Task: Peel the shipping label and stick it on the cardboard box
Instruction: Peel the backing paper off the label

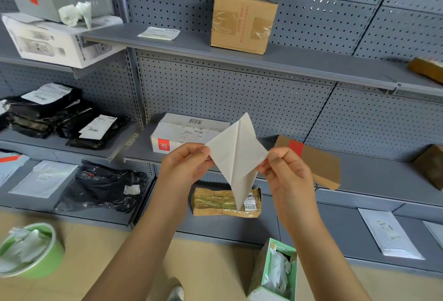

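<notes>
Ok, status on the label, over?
Left hand and right hand both pinching label, sheets parting. Cardboard box on upper shelf, unlabelled. Nothing between.

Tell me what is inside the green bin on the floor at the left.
The green bin holds crumpled white paper scraps, piled up to about its rim. Whatever lies beneath that top layer is covered, so the bottom cannot be seen.
</notes>
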A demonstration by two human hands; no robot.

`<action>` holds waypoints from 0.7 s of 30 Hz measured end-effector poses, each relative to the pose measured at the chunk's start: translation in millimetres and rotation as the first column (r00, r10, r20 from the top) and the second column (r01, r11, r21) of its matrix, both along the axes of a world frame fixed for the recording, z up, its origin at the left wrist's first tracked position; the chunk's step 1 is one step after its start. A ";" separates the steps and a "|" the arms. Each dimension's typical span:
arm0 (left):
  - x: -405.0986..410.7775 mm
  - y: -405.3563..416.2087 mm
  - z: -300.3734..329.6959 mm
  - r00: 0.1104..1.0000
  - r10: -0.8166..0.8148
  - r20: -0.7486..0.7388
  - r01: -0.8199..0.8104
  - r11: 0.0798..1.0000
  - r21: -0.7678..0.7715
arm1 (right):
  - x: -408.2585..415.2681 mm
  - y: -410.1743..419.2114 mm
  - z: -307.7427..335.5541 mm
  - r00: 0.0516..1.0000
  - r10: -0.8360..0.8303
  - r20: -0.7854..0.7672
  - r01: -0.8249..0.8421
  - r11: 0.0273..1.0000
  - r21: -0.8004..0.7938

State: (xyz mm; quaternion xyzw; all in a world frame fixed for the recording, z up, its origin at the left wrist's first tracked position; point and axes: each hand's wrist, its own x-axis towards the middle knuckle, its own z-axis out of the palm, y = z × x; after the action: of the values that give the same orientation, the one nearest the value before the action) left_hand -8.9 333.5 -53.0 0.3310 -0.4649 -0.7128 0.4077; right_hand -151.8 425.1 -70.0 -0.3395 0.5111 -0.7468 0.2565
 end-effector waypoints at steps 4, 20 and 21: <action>1.5 -1.2 -1.1 1.000 0.006 0.007 -0.006 1.000 0.015 | -3.5 0.9 0.3 1.000 -0.009 0.008 0.010 1.000 -0.020; 12.0 -11.3 -6.3 0.997 0.072 0.004 -0.073 0.997 0.035 | -11.8 3.7 3.5 0.999 -0.026 0.044 0.030 0.993 -0.111; 12.7 -12.3 -6.9 0.997 0.084 -0.001 -0.083 0.996 0.041 | -12.8 3.8 3.0 0.998 -0.028 0.053 0.034 0.993 -0.114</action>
State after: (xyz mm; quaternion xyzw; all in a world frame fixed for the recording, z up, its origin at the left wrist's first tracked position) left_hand 3.8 321.2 -59.9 0.3576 -0.4354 -0.7049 0.4309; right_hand -164.6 428.8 -67.0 -0.3265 0.4659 -0.7873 0.2378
